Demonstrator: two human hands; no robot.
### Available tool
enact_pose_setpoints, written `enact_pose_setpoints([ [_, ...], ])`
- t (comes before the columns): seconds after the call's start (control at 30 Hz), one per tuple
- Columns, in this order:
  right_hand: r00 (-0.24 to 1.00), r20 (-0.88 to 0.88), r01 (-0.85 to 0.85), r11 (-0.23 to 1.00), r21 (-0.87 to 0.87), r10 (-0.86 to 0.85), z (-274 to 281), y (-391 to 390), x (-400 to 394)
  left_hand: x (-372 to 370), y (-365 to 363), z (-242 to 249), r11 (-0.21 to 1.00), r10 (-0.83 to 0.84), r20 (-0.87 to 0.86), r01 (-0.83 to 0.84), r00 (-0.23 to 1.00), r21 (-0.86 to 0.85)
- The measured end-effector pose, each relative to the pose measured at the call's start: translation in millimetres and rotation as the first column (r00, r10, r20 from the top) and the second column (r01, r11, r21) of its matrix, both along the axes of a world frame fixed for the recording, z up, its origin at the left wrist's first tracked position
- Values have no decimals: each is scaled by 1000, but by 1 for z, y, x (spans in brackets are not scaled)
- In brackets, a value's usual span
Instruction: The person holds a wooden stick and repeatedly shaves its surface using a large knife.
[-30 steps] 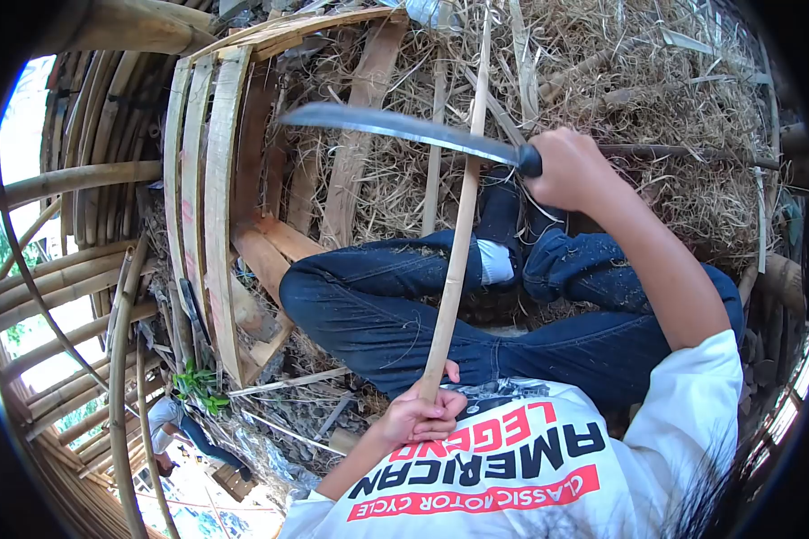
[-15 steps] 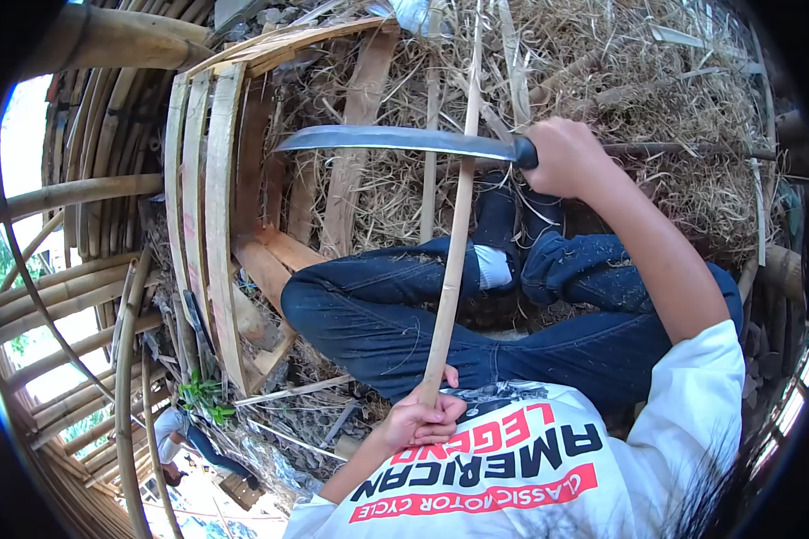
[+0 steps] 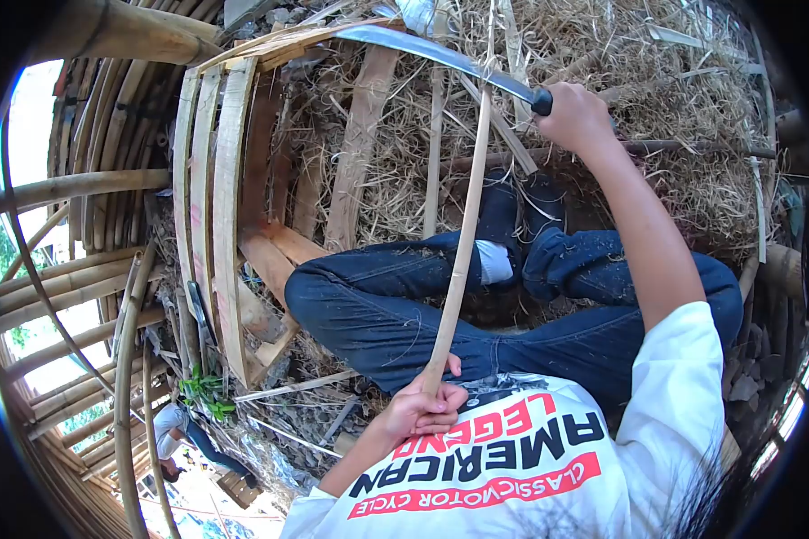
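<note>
A machete point(image 3: 440, 56) with a long, slightly curved blade and a dark handle is in my right hand point(image 3: 575, 117), whose fingers are wrapped round the handle. Its blade lies across a long, pale bamboo strip point(image 3: 466, 234), near the strip's far part, and thin curled shavings show where they meet. Against my shirt, my left hand point(image 3: 425, 409) is closed round the near end of that strip. From there the strip runs up over my crossed legs and away from me, slightly bowed.
Dry shavings point(image 3: 656, 99) cover the ground ahead and to the right. A wooden slatted frame point(image 3: 229, 207) stands at the left, with another blade-like tool point(image 3: 196, 305) beside it. Bamboo poles point(image 3: 72, 184) form a structure at the far left. Another person point(image 3: 193, 436) is at lower left.
My right hand has moved the machete away from me along the strip, and the blade is now more slanted. The strip bows more. My left hand stays almost in place.
</note>
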State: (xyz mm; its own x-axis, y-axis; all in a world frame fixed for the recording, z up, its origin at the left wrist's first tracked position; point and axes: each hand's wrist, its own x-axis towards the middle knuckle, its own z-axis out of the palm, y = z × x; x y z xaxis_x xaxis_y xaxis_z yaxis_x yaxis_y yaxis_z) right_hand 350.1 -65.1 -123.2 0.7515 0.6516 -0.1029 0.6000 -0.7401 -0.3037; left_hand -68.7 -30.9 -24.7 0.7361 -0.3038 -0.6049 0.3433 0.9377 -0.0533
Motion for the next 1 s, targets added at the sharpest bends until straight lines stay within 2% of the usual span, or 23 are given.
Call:
enact_pose_setpoints([
  [0.1, 998, 52, -28, 996, -84, 32, 0, 4, 7, -3, -2, -4, 1000, 10, 0, -10, 1000, 9],
  [0.23, 995, 85, -36, 988, -149, 49, 29, 17, 18, -3, -5, 4, 1000, 18, 1, -18, 1000, 19],
  [0.3, 993, 113, 60, 979, -195, -38, 39, 18, 28, -7, -9, 7, 999, -3, 14, 3, 1000, 36],
  [0.33, 994, 46, 104, 970, -219, -96, 38, 17, 40, -9, -9, 8, 999, -9, 18, 8, 1000, 49],
  [0.43, 983, 27, 184, 966, -182, -182, 37, 4, 53, -8, -13, 16, 993, -20, -4, 21, 1000, 118],
  [0.5, 984, 57, 174, 969, -177, -167, 33, -7, 45, -9, -13, 13, 994, -4, 9, 3, 1000, 112],
  [0.6, 979, 12, 201, 970, -135, -201, 18, -29, 20, -8, -14, 8, 996, 4, 28, -6, 1000, 84],
  [0.67, 944, -173, 286, 958, 10, -280, 3, -43, 1, -5, -13, 10, 995, -4, 17, 2, 1000, 102],
  [0.77, 937, -312, 236, 944, 230, -158, -4, -50, -21, -3, -14, 13, 988, -24, -5, 25, 1000, 152],
  [0.8, 935, -314, 242, 943, 226, -165, 2, -48, -25, -3, -14, 13, 988, -30, -7, 31, 1000, 149],
  [0.87, 931, -366, 99, 964, 247, -2, 25, -40, -26, -3, -14, 12, 987, -31, -6, 31, 1000, 155],
  [0.9, 931, -366, 97, 964, 248, 1, 30, -38, -26, -3, -14, 13, 987, -28, -6, 28, 1000, 156],
  [1.0, 986, -112, -108, 985, 131, 123, 42, -32, -22, -1, -15, 14, 983, -35, 8, 33, 999, 181],
])
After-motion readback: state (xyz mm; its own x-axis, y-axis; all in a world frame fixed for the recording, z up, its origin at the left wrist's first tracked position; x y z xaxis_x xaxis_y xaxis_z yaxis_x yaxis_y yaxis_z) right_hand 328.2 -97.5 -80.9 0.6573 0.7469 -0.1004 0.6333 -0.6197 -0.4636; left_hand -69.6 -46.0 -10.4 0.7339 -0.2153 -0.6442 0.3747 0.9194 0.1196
